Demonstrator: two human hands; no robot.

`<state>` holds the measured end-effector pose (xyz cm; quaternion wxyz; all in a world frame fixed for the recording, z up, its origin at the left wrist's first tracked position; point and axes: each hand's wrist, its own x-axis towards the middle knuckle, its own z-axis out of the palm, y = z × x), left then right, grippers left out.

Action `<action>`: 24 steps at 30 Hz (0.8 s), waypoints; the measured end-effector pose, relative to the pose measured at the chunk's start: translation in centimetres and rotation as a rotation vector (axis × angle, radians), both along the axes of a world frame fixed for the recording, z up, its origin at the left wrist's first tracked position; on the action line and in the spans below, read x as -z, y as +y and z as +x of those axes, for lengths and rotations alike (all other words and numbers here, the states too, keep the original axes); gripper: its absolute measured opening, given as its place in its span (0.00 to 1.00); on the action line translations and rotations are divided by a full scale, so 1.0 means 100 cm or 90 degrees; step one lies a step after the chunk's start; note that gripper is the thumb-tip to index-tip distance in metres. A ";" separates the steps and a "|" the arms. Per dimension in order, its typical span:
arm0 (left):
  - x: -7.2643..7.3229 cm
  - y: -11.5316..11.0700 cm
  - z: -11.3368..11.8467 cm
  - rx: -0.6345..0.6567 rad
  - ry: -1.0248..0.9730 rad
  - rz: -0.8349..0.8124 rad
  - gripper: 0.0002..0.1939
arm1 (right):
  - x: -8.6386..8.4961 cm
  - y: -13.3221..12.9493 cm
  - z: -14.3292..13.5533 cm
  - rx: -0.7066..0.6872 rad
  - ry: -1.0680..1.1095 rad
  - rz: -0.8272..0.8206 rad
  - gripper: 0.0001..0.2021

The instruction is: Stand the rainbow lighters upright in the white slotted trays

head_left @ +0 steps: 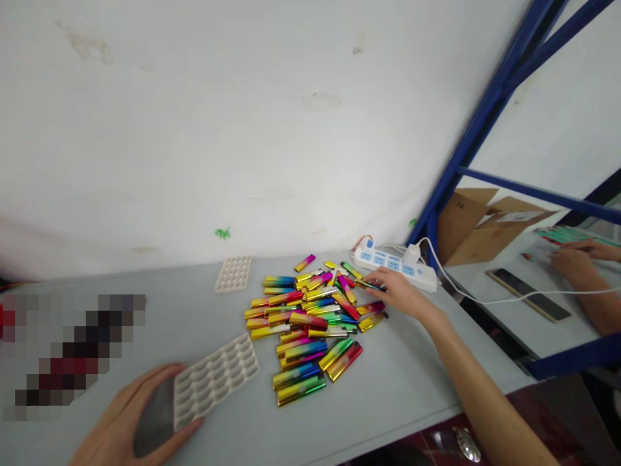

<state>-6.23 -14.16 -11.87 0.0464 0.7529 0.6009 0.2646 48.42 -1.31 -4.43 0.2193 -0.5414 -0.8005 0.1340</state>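
Note:
A pale plastic tray with rows of small compartments rests on the grey table at front left. My left hand grips its left end, thumb at the near edge and fingers at the far edge. Shiny lighters in yellow, red, blue, green and purple lie heaped in the middle. At the right rear of the heap, my right hand is closed with its fingertips on one dark-ended lighter. Its far fingers are partly hidden.
A second pale tray lies near the wall. Behind my right hand is a white power strip with a trailing cable. A blue metal frame stands at right; beyond it are a cardboard box, a phone and another person's hands.

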 end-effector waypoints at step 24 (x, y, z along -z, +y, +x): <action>-0.087 0.093 0.058 0.260 0.096 -0.146 0.32 | -0.029 -0.003 -0.138 -0.012 0.627 -0.153 0.28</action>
